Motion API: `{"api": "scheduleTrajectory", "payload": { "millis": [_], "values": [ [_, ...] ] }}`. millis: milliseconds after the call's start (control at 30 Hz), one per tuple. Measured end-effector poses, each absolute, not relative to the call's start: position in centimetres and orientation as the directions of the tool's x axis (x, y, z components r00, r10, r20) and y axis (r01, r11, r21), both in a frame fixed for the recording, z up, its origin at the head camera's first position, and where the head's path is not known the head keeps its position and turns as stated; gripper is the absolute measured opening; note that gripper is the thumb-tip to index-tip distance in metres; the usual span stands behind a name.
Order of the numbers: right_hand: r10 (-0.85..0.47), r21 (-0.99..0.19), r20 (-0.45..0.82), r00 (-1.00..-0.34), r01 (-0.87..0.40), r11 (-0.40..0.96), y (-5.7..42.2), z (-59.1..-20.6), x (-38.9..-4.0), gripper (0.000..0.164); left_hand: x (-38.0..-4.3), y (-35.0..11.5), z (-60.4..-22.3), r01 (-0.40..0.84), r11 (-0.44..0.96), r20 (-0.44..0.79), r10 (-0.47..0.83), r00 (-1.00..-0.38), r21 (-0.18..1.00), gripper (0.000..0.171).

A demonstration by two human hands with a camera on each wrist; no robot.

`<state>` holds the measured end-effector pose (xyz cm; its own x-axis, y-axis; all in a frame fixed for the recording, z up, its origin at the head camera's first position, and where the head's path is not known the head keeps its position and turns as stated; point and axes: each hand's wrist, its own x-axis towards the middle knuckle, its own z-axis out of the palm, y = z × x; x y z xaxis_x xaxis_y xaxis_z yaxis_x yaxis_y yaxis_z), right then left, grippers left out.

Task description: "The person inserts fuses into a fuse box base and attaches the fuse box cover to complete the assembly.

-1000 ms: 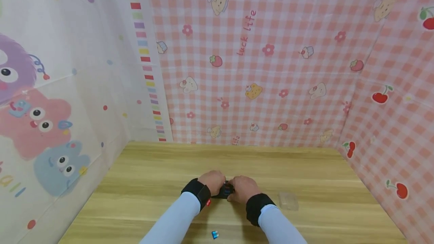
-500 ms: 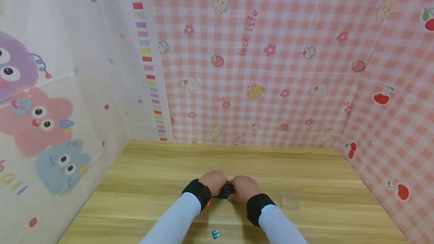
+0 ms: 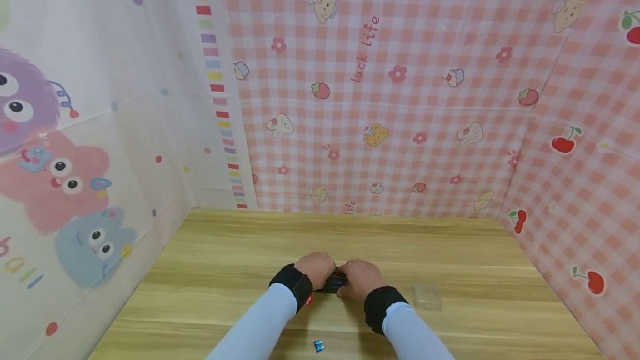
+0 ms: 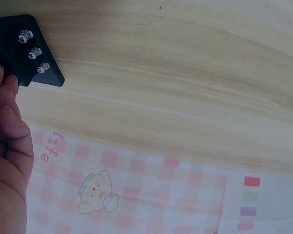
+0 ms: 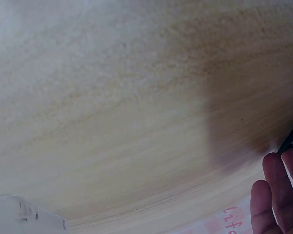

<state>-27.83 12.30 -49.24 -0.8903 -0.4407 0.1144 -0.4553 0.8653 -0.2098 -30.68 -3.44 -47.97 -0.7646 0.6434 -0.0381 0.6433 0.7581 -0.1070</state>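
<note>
A black terminal block (image 3: pixel 336 280) with a flat base lies on the wooden table between the two hands. Three metal screws stand in a row along one side of the block (image 4: pixel 20 53) in the left wrist view. My left hand (image 3: pixel 315 269) is at its left end, with curled fingertips pinching at its edge; what lies between them is mostly hidden. From the right, my right hand (image 3: pixel 362 279) grips the block, thumb on the near side and fingers on the far side. Only some fingers of the right hand (image 5: pixel 281 195) show in the right wrist view.
A clear plastic box (image 3: pixel 426 297) lies right of the right hand. A small shiny blue piece (image 3: pixel 319 345) is near the table's front. Patterned cloth (image 3: pixel 375 99) hangs behind the wooden table (image 3: pixel 225 249) and along both sides.
Both hands stay at the block with hardly any visible movement. The head view has shifted very slightly.
</note>
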Motion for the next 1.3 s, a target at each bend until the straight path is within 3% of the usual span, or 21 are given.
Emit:
{"api": "scheduleTrajectory", "payload": {
  "millis": [300,633,1000,1300],
  "values": [
    [-0.434,-0.189,0.097,-0.896,-0.445,0.876,12.3,-49.4,-27.8,0.037,-30.6,-3.5,-47.7,0.645,0.758,-0.037,0.645,-0.764,-0.097,0.009],
    [-0.432,-0.185,0.084,-0.898,-0.44,0.879,12.2,-49.5,-27.9,0.034,-30.4,-3.7,-47.4,0.604,0.797,-0.051,0.603,-0.796,-0.005,0.009],
    [-0.432,-0.198,0.082,-0.898,-0.44,0.876,12.2,-49.4,-27.7,0.031,-30.2,-4.2,-47.0,0.633,0.774,-0.018,0.633,-0.774,0.012,0.01],
    [-0.415,-0.204,0.06,-0.908,-0.418,0.885,12.2,-49.8,-27.8,0.052,-30.4,-4.8,-47.0,0.642,0.765,0.015,0.642,-0.766,0.039,0.013]
  ]
}}
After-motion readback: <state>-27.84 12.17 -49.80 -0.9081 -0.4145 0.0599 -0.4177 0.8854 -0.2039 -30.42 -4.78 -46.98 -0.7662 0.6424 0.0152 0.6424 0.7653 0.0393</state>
